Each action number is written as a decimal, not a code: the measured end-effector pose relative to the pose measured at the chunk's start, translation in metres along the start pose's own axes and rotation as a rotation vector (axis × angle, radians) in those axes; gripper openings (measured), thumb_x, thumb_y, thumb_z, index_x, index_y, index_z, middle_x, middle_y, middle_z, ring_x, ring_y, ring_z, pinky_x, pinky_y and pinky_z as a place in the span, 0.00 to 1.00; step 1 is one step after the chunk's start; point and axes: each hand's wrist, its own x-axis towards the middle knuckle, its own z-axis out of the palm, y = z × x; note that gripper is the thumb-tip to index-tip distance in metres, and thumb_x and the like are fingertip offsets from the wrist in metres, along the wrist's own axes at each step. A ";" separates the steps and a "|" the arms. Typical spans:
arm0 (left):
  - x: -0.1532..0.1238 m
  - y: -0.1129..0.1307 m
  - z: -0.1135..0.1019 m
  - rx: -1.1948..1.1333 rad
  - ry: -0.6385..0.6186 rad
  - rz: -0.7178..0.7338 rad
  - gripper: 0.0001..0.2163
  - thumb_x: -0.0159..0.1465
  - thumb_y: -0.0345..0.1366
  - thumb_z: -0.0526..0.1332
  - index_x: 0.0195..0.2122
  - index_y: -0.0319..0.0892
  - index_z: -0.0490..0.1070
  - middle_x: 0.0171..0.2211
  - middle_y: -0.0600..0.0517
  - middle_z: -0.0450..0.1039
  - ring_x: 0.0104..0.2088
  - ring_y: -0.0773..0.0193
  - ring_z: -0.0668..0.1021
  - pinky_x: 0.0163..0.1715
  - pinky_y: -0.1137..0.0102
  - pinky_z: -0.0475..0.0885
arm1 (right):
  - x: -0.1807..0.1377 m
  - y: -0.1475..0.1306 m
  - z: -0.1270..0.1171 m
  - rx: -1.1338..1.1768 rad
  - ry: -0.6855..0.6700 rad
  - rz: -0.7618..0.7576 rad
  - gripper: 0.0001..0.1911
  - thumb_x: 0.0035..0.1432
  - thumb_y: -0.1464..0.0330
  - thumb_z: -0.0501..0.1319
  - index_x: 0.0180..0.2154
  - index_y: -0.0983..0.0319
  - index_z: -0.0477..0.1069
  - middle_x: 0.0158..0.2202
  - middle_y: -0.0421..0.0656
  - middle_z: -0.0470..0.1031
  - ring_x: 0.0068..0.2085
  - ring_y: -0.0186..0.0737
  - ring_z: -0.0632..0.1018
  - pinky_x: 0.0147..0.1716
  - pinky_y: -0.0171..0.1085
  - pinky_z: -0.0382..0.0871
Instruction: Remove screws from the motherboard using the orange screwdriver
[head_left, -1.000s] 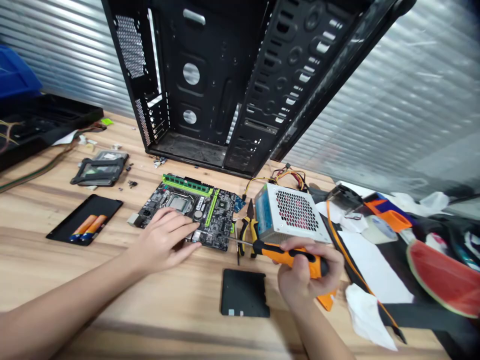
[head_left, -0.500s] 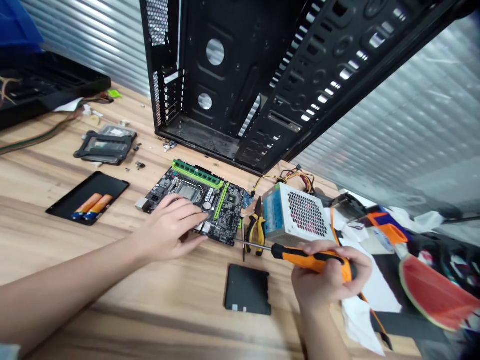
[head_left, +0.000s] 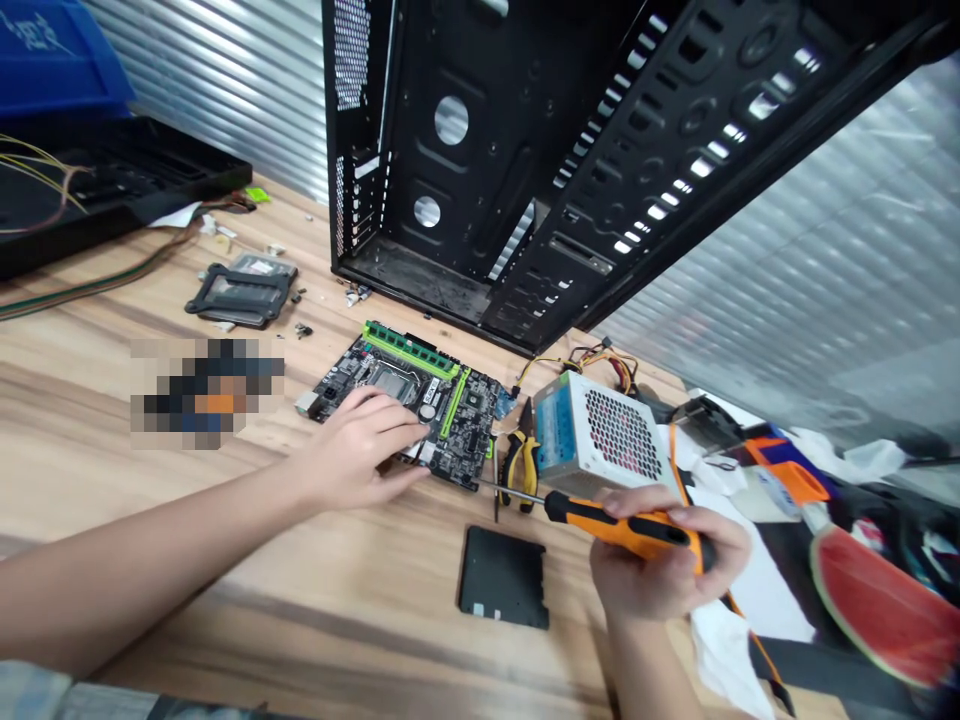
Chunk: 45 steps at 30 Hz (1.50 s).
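A black motherboard (head_left: 469, 430) with lime-green slots and a green memory stick (head_left: 409, 350) lies flat on the wooden table. Across its near left part rests my left hand (head_left: 367, 450), fingers over the top and thumb at the near edge, holding it. My right hand (head_left: 660, 570) is wrapped round the orange-and-black handle of a screwdriver (head_left: 611, 522). The screwdriver's shaft points left, its tip at the board's near right corner; whether it sits on a screw is too small to tell. Yellow-and-black pliers (head_left: 527, 470) lie just behind the shaft.
An open black computer case (head_left: 480, 130) stands at the back. Right of the board is a power supply (head_left: 622, 430). A flat black drive (head_left: 504, 580) lies in front. A bracketed drive (head_left: 244, 290) is at left, near a pixelated patch. A watermelon slice (head_left: 881, 600) is far right.
The view has shifted slightly, so everything appears a little further right. Both hands keep their places on the board and screwdriver. Pixelation now covers the black tray with two batteries.
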 end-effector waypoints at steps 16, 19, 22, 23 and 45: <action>0.001 -0.001 0.002 -0.050 0.022 -0.023 0.12 0.61 0.42 0.64 0.42 0.41 0.75 0.37 0.49 0.78 0.38 0.61 0.78 0.48 0.62 0.65 | -0.006 -0.007 0.002 0.129 -0.068 -0.022 0.06 0.60 0.73 0.58 0.40 0.60 0.67 0.29 0.42 0.74 0.24 0.38 0.70 0.20 0.36 0.65; 0.001 -0.002 0.003 -0.063 0.047 -0.029 0.12 0.61 0.42 0.65 0.41 0.40 0.76 0.37 0.49 0.79 0.38 0.61 0.78 0.47 0.62 0.65 | -0.007 -0.007 0.001 0.135 -0.045 0.033 0.06 0.58 0.74 0.58 0.38 0.60 0.67 0.28 0.41 0.74 0.24 0.38 0.70 0.21 0.37 0.64; 0.001 -0.003 0.003 -0.075 0.050 -0.033 0.12 0.60 0.42 0.65 0.41 0.40 0.76 0.37 0.49 0.79 0.38 0.61 0.78 0.47 0.62 0.66 | -0.006 -0.006 -0.001 0.113 -0.036 0.046 0.06 0.57 0.75 0.58 0.36 0.60 0.67 0.27 0.40 0.74 0.24 0.37 0.70 0.21 0.37 0.65; 0.001 -0.003 0.004 -0.078 0.047 -0.036 0.13 0.60 0.42 0.65 0.42 0.41 0.76 0.37 0.49 0.79 0.38 0.60 0.79 0.46 0.62 0.66 | -0.005 -0.005 -0.002 0.104 -0.036 0.038 0.06 0.56 0.75 0.58 0.36 0.60 0.67 0.27 0.40 0.74 0.23 0.37 0.70 0.21 0.37 0.65; 0.002 -0.003 0.003 -0.103 0.029 -0.035 0.12 0.61 0.42 0.65 0.42 0.40 0.75 0.38 0.47 0.79 0.39 0.60 0.79 0.46 0.62 0.69 | 0.004 0.007 -0.003 -0.094 0.150 0.117 0.07 0.52 0.73 0.62 0.33 0.59 0.65 0.22 0.34 0.71 0.22 0.35 0.73 0.21 0.34 0.69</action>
